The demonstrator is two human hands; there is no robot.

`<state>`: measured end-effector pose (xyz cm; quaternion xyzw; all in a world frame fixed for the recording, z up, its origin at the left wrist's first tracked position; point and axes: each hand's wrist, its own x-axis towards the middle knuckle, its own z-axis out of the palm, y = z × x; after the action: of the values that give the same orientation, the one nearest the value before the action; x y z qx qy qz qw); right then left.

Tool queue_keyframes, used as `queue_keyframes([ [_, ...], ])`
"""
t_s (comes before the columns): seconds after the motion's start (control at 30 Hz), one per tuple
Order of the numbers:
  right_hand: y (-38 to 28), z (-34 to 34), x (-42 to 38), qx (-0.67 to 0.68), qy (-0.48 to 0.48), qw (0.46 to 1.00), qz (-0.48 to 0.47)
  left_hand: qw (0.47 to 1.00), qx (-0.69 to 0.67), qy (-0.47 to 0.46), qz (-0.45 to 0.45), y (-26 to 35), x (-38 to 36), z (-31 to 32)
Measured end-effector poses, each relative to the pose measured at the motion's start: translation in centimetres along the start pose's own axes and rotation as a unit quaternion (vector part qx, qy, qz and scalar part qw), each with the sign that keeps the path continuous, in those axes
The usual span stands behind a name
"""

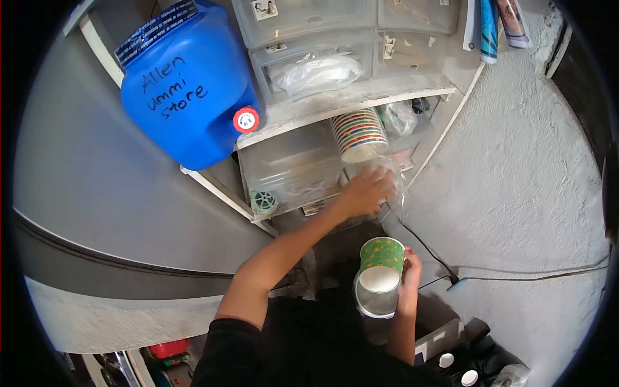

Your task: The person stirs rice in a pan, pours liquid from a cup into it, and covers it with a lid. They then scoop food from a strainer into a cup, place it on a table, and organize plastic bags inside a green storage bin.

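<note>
My left hand [369, 191] reaches to the lower shelf, at the clear plastic wrap [394, 187] just below a nested stack of striped paper cups [361, 132]. Its fingers are partly blurred, and what they hold, if anything, is unclear. Lower down, my right hand [411, 266] grips a green patterned paper cup [382, 253] from its right side. Under the green cup is a clear container [377, 303] with a white rim; whether the hand also holds it is hidden.
A blue jug [187, 90] with a red cap stands at the upper left. Clear drawers [316, 71] sit above the white shelf edge [348, 102]. A clear bin [290, 164] is left of the cups. Black cables [422, 242] run along the right wall. Dark bottles [477, 358] stand lower right.
</note>
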<state>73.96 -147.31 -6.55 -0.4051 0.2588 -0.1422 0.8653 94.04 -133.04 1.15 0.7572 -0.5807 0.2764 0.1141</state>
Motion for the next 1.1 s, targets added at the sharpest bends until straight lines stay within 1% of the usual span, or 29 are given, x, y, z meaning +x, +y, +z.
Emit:
queue_keyframes([
  [0.07,-1.0,-0.5,-0.4,-0.022,-0.007,1.0,-0.007,0.983,0.172,-0.061,-0.034,-2.6,0.5,0.9],
  [0.1,-1.3,-0.7,-0.7,-0.034,-0.012,0.999,-0.01,0.983,0.169,-0.06,-0.035,-3.4,0.7,0.6],
  [0.13,-1.7,-1.0,-1.1,-0.033,-0.01,0.999,-0.01,0.977,0.105,-0.113,-0.145,-4.1,0.9,0.2],
  [0.17,-2.0,-1.3,-1.5,-0.033,-0.005,0.999,-0.007,0.953,0.041,-0.166,-0.251,-4.7,1.3,-0.2],
  [0.2,-1.9,-1.3,-1.7,-0.028,0.0,1.0,-0.004,0.954,0.043,-0.169,-0.243,-5.2,2.1,-0.3],
  [0.23,-1.4,-1.5,-1.8,-0.02,0.004,1.0,-0.006,0.922,0.043,-0.175,-0.343,-5.4,2.9,-0.1],
  [0.27,-0.9,-2.0,-1.9,-0.015,0.018,1.0,0.005,0.878,0.039,-0.176,-0.443,-5.4,3.7,0.1],
  [0.3,-0.6,-2.5,-1.7,-0.011,0.03,0.999,0.014,0.88,0.038,-0.175,-0.44,-6.6,3.9,2.0],
  [0.33,0.1,-3.3,-1.6,-0.016,0.029,0.999,0.011,0.924,0.037,0.081,-0.372,-8.4,3.5,5.3],
  [0.37,-0.2,-2.7,-2.1,-0.012,0.022,1.0,0.006,0.9,0.034,0.333,-0.278,-9.3,3.6,7.2],
  [0.4,-0.1,-2.6,-2.2,-0.013,0.021,1.0,0.008,0.898,0.032,0.338,-0.278,-9.1,4.3,7.4],
  [0.5,-0.8,-2.1,-3.0,-0.024,0.021,0.999,0.012,0.888,-0.006,0.289,-0.358,-7.8,6.1,7.5],
  [0.57,-1.6,-1.6,-3.7,-0.024,0.016,0.998,0.05,0.88,-0.032,0.247,-0.406,-6.6,7.1,6.9],
  [0.7,-0.7,-2.7,-3.6,-0.019,0.029,0.999,0.017,0.849,-0.08,0.159,-0.498,-4.5,9.1,4.3],
  [0.73,-0.5,-2.8,-3.6,-0.017,0.028,0.999,0.02,0.809,-0.237,0.042,-0.536,-4.6,9.1,3.2],
  [0.77,-0.4,-3.1,-3.5,-0.032,0.027,0.999,0.021,0.809,-0.234,0.04,-0.538,-3.9,9.1,2.4],
  [0.8,-0.3,-3.3,-3.4,-0.047,0.025,0.998,0.021,0.837,-0.178,0.156,-0.493,-2.7,8.7,2.3],
  [0.83,-0.3,-3.5,-3.3,-0.048,0.023,0.998,0.025,0.85,-0.118,0.267,-0.438,-1.4,8.2,1.8],
  [0.87,-0.1,-3.6,-3.1,-0.054,0.025,0.997,0.039,0.849,-0.115,0.266,-0.441,-0.1,7.2,1.1],
  [0.93,0.4,-3.6,-2.9,-0.061,0.019,0.996,0.056,0.89,-0.064,0.315,-0.324,2.6,5.2,-1.1],
  [0.97,0.6,-3.6,-2.7,-0.059,0.026,0.996,0.061,0.89,-0.057,0.316,-0.325,3.5,3.8,-0.8],
  [1.0,0.8,-3.5,-2.4,-0.058,0.033,0.996,0.065,0.933,-0.023,0.267,-0.241,4.2,2.0,0.3],
  [1.03,0.9,-3.4,-2.1,-0.059,0.03,0.995,0.068,0.965,0.01,0.213,-0.156,4.5,1.1,0.8],
  [1.07,0.9,-3.3,-2.1,-0.072,0.023,0.994,0.072,0.964,0.011,0.212,-0.16,4.2,0.7,1.6],
  [1.1,0.9,-3.4,-2.1,-0.087,0.017,0.993,0.077,0.976,0.017,0.127,-0.176,3.5,1.1,2.2],
])
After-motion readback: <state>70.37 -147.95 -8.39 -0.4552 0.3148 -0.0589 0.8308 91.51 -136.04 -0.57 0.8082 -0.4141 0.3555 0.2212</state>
